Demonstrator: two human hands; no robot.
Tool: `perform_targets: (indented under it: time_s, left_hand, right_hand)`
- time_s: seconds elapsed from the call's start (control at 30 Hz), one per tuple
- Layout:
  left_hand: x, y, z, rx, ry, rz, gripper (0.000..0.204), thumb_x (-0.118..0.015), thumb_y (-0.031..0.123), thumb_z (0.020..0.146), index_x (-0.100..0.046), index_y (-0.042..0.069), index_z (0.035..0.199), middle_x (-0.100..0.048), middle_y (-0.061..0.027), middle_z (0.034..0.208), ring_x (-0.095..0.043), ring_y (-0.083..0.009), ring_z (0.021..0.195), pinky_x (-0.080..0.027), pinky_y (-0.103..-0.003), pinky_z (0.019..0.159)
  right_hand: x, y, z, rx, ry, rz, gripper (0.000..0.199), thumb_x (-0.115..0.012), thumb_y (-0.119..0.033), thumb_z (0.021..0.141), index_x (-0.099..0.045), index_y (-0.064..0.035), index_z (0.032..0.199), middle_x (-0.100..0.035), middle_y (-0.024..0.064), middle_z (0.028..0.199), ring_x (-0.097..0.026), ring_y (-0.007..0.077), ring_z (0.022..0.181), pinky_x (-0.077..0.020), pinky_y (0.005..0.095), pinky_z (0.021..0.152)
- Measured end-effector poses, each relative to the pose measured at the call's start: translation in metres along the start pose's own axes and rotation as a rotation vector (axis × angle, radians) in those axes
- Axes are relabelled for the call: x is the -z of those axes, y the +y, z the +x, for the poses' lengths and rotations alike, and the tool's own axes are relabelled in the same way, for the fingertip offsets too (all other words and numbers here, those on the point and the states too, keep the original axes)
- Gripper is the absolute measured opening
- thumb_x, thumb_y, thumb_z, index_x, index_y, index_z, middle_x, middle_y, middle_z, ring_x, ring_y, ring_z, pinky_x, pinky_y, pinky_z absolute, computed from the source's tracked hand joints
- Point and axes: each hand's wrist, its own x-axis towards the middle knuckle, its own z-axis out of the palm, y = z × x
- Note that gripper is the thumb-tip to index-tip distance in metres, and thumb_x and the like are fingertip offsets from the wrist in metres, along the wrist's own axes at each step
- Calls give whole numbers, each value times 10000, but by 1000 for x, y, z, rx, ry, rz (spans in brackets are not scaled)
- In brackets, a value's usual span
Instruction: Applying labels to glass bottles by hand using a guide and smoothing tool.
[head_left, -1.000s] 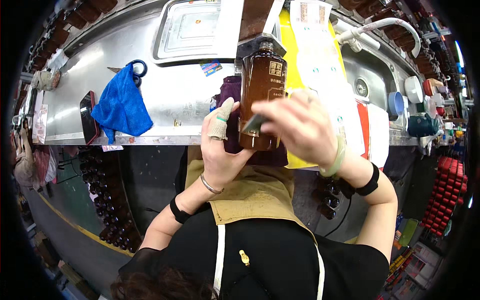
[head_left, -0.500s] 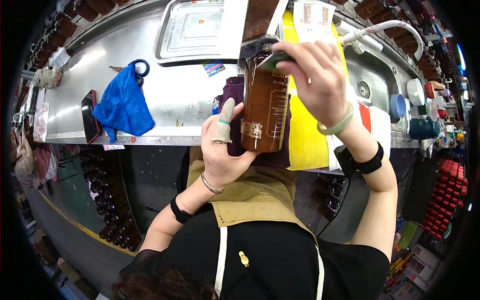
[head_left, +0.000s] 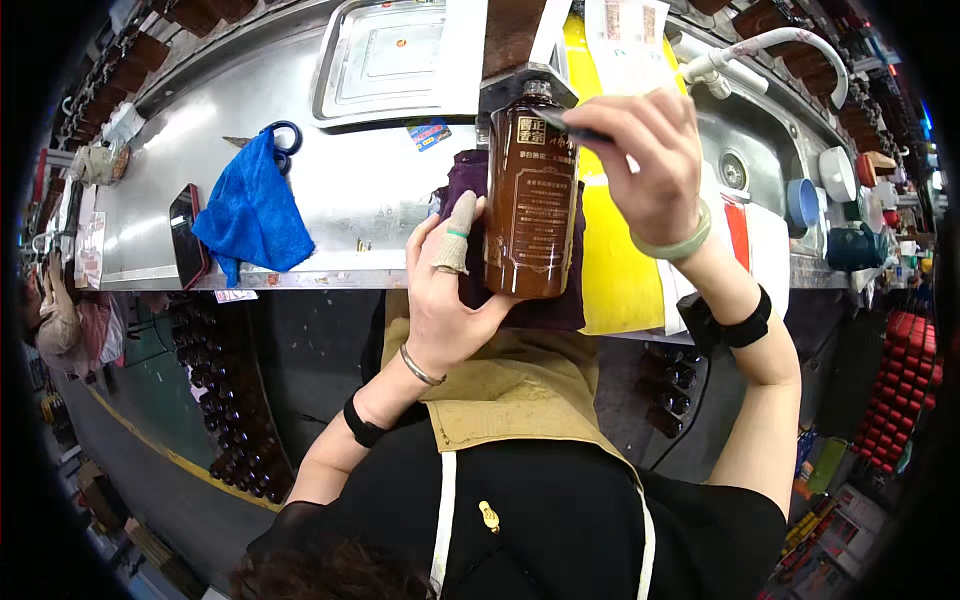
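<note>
My left hand (head_left: 450,300) grips a tall brown bottle (head_left: 530,210) with a gold-printed label and holds it upright over the bench edge. Its forefinger wears a grey fabric sleeve. A purple cloth (head_left: 545,312) lies behind and under the bottle. My right hand (head_left: 650,165) is up at the bottle's shoulder, pinching a thin dark tool (head_left: 575,128) whose tip touches the bottle near its neck. That wrist carries a pale green bangle and a black band.
A steel bench (head_left: 350,215) holds a blue cloth (head_left: 250,215), blue-handled scissors (head_left: 285,135), a dark phone (head_left: 187,235) and a metal tray (head_left: 390,55). A yellow sheet (head_left: 610,270), a white hose (head_left: 790,45) and cups (head_left: 803,203) lie right. Brown bottles (head_left: 230,420) stand below.
My right hand has risen from the front of the bottle's middle to its shoulder, carrying the dark tool. My left hand keeps its hold on the bottle, which has tilted slightly.
</note>
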Motion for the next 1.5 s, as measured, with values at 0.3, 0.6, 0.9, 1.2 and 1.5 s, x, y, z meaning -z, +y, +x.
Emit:
perform_targets:
  time_s: [0.3, 0.6, 0.9, 1.2, 1.5]
  left_hand:
    - [-3, -6, -1, -12, -6, -11, 809, -854, 61, 693, -546, -60, 1431, -641, -199, 1400, -622, -364, 1257, -382, -507, 1171]
    - [-5, -16, -8, 2, -38, -69, 744, -819, 16, 697, -601, -21, 1407, -640, -181, 1411, -573, -414, 1297, -441, -492, 1129]
    - [-9, -14, -8, 79, -31, -160, 743, -819, 12, 714, -592, -19, 1421, -625, -173, 1439, -549, -415, 1329, -479, -443, 1091]
    - [-9, -12, -5, 69, 30, -187, 769, -874, 56, 672, -626, -14, 1397, -688, -153, 1345, -616, -383, 1239, -467, -440, 1106]
    - [-1, 12, 4, -1, 110, -16, 757, -922, 130, 657, -632, 13, 1347, -677, -125, 1339, -608, -320, 1201, -426, -446, 1060]
  right_hand:
    - [14, -33, -37, 52, -104, 254, 313, -716, -73, 770, -750, -159, 1068, -707, -36, 1026, -581, 178, 792, -450, 339, 775]
    - [16, -60, -54, 378, -208, 511, 333, -752, -186, 805, -719, -111, 1128, -658, -9, 966, -589, 170, 786, -523, 301, 691]
    - [-6, -17, -34, 90, -5, 142, 214, -740, -100, 795, -762, -162, 999, -691, -45, 969, -575, 177, 831, -449, 336, 792]
    - [-10, -23, -22, -259, 50, 258, 264, -787, -81, 818, -748, -108, 1078, -743, 31, 989, -643, 245, 872, -459, 373, 803]
    - [20, -61, -5, 149, -396, 270, 234, -782, -225, 824, -712, -127, 1024, -656, 6, 909, -598, 198, 795, -510, 329, 728]
